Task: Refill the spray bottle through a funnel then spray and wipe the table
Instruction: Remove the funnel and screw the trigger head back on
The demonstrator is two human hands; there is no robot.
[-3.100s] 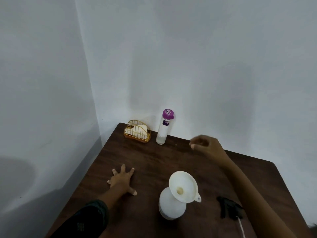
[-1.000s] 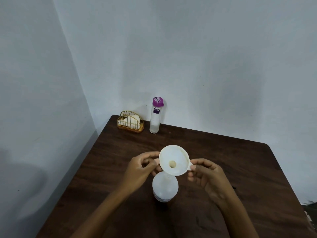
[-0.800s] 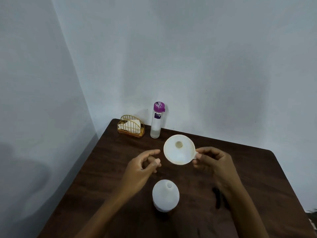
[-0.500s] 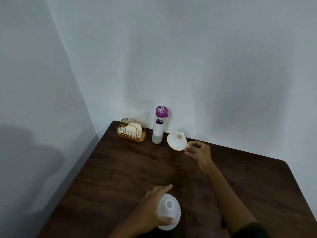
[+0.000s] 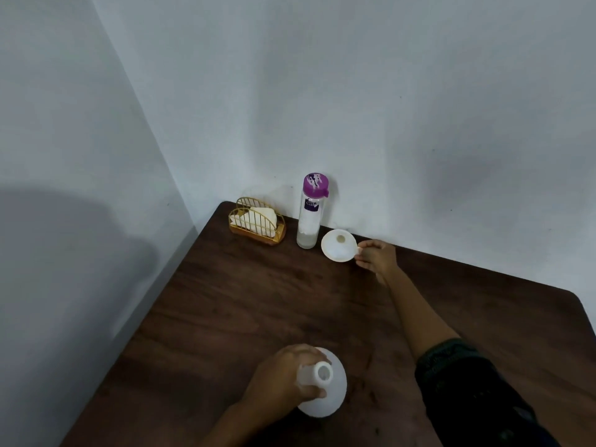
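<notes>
Now the table (image 5: pixel 258 301) is carrying the spray bottle (image 5: pixel 335 398) at its near edge, open-necked, with the left hand (image 5: pixel 280 379) curling its fingers round the neck. The funnel (image 5: pixel 338 250), seated in that neck a second ago, is being set down far off beside the water bottle (image 5: pixel 309 217), the right hand (image 5: pixel 375 257) pinching its tab. Filling is looking finished; capping is probably coming next. The spray head is lying out of view, and the opaque bottle is hiding its level.

The white spray bottle (image 5: pixel 332 400) was positioned upright near the front of the table (image 5: pixel 258 301), neck uncapped. The white funnel (image 5: pixel 338 252) was held tilted by its tab, just beside the purple-capped bottle (image 5: pixel 310 217).
</notes>
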